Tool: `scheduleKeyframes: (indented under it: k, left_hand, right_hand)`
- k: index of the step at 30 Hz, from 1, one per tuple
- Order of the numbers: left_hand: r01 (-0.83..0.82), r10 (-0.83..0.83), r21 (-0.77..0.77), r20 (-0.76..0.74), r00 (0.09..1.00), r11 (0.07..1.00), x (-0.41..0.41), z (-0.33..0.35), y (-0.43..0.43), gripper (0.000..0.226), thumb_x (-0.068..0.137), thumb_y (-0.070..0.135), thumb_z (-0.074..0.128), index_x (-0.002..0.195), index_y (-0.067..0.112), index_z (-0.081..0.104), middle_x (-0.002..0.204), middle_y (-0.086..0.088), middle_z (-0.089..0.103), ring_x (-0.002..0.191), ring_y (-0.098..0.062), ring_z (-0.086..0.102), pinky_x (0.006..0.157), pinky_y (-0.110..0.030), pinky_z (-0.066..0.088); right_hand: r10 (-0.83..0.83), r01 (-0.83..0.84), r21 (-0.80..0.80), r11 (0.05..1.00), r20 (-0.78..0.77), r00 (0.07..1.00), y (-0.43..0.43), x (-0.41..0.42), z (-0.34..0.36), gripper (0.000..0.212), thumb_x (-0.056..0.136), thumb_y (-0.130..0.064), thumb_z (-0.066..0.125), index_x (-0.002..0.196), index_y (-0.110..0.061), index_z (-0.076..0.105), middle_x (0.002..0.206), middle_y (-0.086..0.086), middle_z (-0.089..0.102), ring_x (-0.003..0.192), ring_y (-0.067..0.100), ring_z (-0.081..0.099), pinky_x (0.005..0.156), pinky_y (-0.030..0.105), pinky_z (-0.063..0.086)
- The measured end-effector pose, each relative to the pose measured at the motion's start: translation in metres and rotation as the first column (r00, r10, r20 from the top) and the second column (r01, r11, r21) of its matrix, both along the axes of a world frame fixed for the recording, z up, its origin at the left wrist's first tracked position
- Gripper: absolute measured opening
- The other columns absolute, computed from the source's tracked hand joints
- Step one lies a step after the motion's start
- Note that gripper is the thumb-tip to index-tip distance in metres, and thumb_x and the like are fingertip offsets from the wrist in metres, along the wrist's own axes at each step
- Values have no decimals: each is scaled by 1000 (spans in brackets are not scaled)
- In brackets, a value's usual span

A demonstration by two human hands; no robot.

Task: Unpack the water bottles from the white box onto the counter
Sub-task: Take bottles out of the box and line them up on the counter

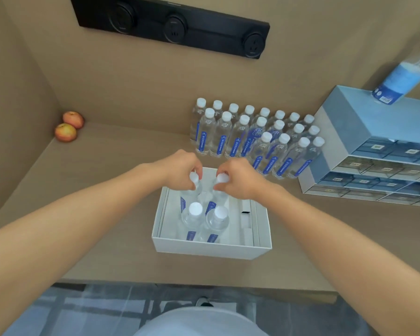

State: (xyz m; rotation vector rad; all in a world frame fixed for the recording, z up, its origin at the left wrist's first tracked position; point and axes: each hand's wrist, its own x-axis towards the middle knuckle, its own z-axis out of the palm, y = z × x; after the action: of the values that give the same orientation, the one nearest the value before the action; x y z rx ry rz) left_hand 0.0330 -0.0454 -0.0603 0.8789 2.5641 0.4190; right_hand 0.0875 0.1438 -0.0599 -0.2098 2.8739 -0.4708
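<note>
Two hands grip the rear pair of bottles in the white box (211,251) near the counter's (102,214) front edge.

Left hand (180,169) and right hand (238,178) each pinch a capped neck; unpacked bottles (252,134) line the wall beyond, bare counter left.

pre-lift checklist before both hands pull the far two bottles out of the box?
1. Left hand closed on far-left bottle at the cap: ok.
2. Right hand closed on far-right bottle at the cap: ok.
3. Grip firm enough to lift: cannot tell.
4. Near two bottles upright, clear of both hands: ok.
5. Free counter left of the unpacked bottle rows: ok.
6. White box held down against lifting: not ok, neither hand on it.
</note>
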Motion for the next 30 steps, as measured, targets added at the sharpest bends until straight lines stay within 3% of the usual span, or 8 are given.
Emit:
scheduleKeyframes:
  k: [4, 8, 11, 16, 20, 23, 26, 30]
  left_hand:
    - [19, -9, 108, -89, 996, 994, -24, 61, 7, 20, 74, 27, 81, 94, 23, 78, 90, 4, 74, 79, -14, 69, 65, -25, 46]
    - [6, 17, 193, -115, 993, 981, -47, 117, 27, 18, 70, 33, 83, 84, 24, 75, 81, 4, 75, 46, -4, 70, 54, -23, 51]
    - [-16, 48, 202, -152, 987, 979, -62, 131, 45, 18, 69, 33, 84, 81, 24, 74, 75, 2, 76, 47, -4, 70, 51, -22, 48]
    - [-57, 95, 191, -199, 975, 980, -78, 109, 72, 22, 67, 29, 83, 87, 20, 78, 72, 3, 70, 68, -16, 66, 51, -22, 41]
    - [-115, 146, 182, -166, 975, 976, -102, 74, 103, 15, 71, 22, 81, 86, 20, 77, 70, 9, 58, 79, -24, 60, 58, -25, 38]
    - [-148, 168, 154, -121, 978, 977, -113, 50, 111, 7, 73, 20, 77, 76, 24, 73, 68, 7, 55, 78, -24, 55, 59, -25, 39]
    - [-200, 207, 123, -43, 977, 972, -127, 20, 126, 24, 71, 18, 75, 57, 27, 57, 64, 4, 54, 67, -22, 54, 50, -23, 37]
    - [-224, 223, 86, 23, 975, 971, -142, -6, 140, 15, 73, 13, 72, 70, 24, 63, 80, -6, 64, 75, -25, 60, 59, -27, 45]
  right_hand:
    - [-93, 91, -26, 996, -63, 994, 9, -10, 70, 19, 81, -31, 80, 80, -20, 65, 73, 0, 68, 64, 16, 68, 54, 19, 47]
    - [-114, 110, -47, 993, -95, 989, 24, -22, 136, 16, 78, -28, 81, 88, -20, 72, 80, -6, 72, 52, 8, 73, 47, 13, 46]
    - [-127, 124, -33, 992, -120, 985, 39, -38, 153, 14, 79, -26, 80, 89, -18, 74, 67, -7, 72, 53, 6, 73, 42, 5, 42]
    - [-118, 123, 29, 992, -138, 983, 56, -70, 130, 19, 81, -22, 76, 99, -13, 74, 87, 7, 75, 76, 22, 74, 73, 31, 57]
    - [-102, 107, 29, 994, -140, 985, 89, -105, 93, 21, 82, -15, 73, 102, -8, 75, 88, 8, 66, 85, 26, 60, 69, 30, 45]
    - [-101, 103, 9, 995, -117, 988, 99, -120, 69, 18, 84, -12, 69, 100, -8, 75, 91, 9, 67, 89, 27, 61, 74, 36, 53]
    - [-77, 77, 1, 997, -43, 996, 114, -145, 36, 13, 84, -10, 68, 95, -10, 74, 89, 9, 64, 90, 30, 62, 72, 38, 55]
    - [-18, 18, 9, 1000, 2, 1000, 122, -164, 5, 17, 81, -9, 69, 96, -7, 73, 92, 13, 65, 91, 29, 61, 72, 36, 54]
